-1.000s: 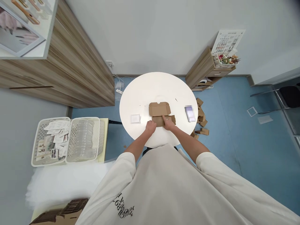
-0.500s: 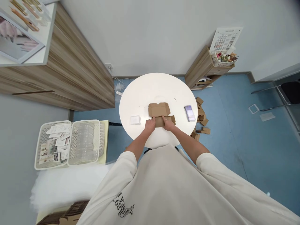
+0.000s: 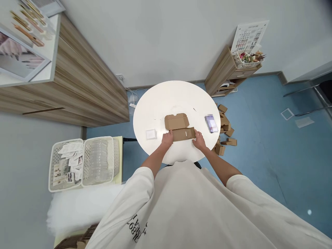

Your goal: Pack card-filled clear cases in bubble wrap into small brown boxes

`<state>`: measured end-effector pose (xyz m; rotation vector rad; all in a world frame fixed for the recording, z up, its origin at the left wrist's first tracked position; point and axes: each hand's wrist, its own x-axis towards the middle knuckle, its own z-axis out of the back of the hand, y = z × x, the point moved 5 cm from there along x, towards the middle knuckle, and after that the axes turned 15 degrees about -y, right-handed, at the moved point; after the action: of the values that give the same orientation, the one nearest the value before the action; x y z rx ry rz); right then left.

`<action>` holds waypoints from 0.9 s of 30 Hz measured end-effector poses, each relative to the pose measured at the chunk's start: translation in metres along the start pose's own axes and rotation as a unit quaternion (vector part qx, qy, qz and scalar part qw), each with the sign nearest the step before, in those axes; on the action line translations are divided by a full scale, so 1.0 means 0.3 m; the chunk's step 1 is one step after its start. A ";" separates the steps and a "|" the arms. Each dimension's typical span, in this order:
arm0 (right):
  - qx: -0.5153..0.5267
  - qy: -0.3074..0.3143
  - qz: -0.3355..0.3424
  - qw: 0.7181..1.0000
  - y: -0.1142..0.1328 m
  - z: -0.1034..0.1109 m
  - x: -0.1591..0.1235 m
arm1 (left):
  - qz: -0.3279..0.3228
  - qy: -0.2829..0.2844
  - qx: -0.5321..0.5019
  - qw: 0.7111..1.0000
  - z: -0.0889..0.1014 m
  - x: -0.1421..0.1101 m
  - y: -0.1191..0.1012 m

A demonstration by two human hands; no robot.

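Observation:
A brown cardboard box blank [image 3: 178,127] lies partly folded in the middle of the round white table [image 3: 166,100]. My left hand [image 3: 167,139] grips its near left corner with curled fingers. My right hand [image 3: 199,140] holds its near right end, fingers bent against the cardboard. The near panel with a small slot lies flat between my hands. The far flap stands slightly raised.
A small white square packet [image 3: 151,134] lies left of the box and a blurred purple-white item [image 3: 211,123] to the right. Several cardboard boxes [image 3: 224,133] are scattered on the blue floor. Two white baskets [image 3: 84,162] stand at the left, wooden cabinets behind.
My right hand has slid from the middle of the near panel out to its right end, uncovering the panel. My left hand stays at the left corner. The camera shifted slightly.

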<state>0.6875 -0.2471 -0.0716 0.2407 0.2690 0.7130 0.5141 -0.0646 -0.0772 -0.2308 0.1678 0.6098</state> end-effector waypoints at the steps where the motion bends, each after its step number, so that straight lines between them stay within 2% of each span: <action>1: 0.011 0.011 -0.003 1.000 0.008 -0.011 0.013 | 0.000 0.003 0.001 1.000 -0.004 0.001 0.000; 5: 0.040 0.027 -0.023 0.999 0.048 -0.039 0.063 | 0.002 0.012 0.004 1.000 -0.021 0.007 0.003; 9: 0.044 0.025 -0.011 0.999 0.085 -0.041 0.082 | 0.004 0.010 0.000 1.000 -0.029 0.008 0.005; 19: 0.050 0.021 0.073 0.996 0.219 0.033 0.041 | 0.010 0.011 -0.005 1.000 -0.022 0.007 0.001; 22: 0.066 0.022 0.056 0.996 0.235 0.034 0.028 | 0.011 0.008 -0.002 1.000 -0.016 0.005 -0.002; 27: 0.145 0.030 -0.038 0.988 0.205 0.016 0.042 | 0.013 0.001 0.000 1.000 -0.011 0.001 -0.003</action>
<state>0.6607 -0.1943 -0.0503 0.4835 0.4390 0.6048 0.5146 -0.0661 -0.0803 -0.2291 0.1738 0.6357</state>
